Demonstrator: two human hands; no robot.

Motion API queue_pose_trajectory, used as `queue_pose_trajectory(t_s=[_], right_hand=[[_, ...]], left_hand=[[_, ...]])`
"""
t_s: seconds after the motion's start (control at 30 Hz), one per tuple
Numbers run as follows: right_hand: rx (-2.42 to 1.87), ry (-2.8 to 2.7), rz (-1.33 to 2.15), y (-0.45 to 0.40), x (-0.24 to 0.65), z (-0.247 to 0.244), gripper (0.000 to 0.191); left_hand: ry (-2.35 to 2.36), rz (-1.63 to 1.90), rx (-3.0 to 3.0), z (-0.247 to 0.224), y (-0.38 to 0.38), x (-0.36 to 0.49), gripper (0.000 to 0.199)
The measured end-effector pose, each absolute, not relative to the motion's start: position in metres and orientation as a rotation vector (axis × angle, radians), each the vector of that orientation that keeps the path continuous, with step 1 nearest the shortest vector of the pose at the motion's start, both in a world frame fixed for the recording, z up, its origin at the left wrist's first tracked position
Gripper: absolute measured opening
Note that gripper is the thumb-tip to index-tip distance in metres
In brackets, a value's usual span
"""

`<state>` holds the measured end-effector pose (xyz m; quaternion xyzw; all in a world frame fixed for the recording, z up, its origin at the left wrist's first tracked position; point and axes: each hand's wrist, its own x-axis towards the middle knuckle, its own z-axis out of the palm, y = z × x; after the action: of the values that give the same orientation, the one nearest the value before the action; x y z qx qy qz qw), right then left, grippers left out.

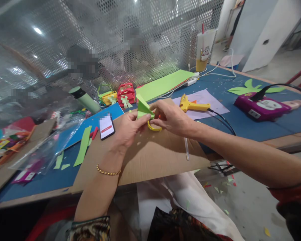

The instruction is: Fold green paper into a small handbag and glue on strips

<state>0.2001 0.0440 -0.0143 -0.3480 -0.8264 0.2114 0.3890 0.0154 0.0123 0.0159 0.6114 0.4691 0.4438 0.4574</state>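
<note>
Left hand, right hand, close together, fingers bent (forearms converging)

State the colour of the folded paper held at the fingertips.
The folded paper is bright green, seen best in the head view.

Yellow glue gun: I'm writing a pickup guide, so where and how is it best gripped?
Probably around the handle of the yellow glue gun, from above on the right: it lies on the lilac sheet with its handle stretching right, ending where the black cord leaves.
</note>
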Motion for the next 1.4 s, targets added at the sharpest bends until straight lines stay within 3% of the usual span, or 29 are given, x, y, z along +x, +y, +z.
queue_pose_trajectory(t_s=[0.33, 1.3, 1.4], right_hand=[[-0.900, -2.098, 0.432, 0.046, 0.198, -0.022, 0.025], [-0.869, -2.142, 0.386, 0.051, 0.194, -0.031, 0.028], [-0.836, -2.135, 0.414, 0.051, 0.196, -0.029, 0.035]], left_hand=[[1.163, 1.095, 1.586, 0.015, 0.013, 0.014, 0.045], [1.219, 1.085, 1.621, 0.011, 0.017, 0.009, 0.047], [1.147, 1.094, 1.585, 0.012, 0.018, 0.009, 0.049]])
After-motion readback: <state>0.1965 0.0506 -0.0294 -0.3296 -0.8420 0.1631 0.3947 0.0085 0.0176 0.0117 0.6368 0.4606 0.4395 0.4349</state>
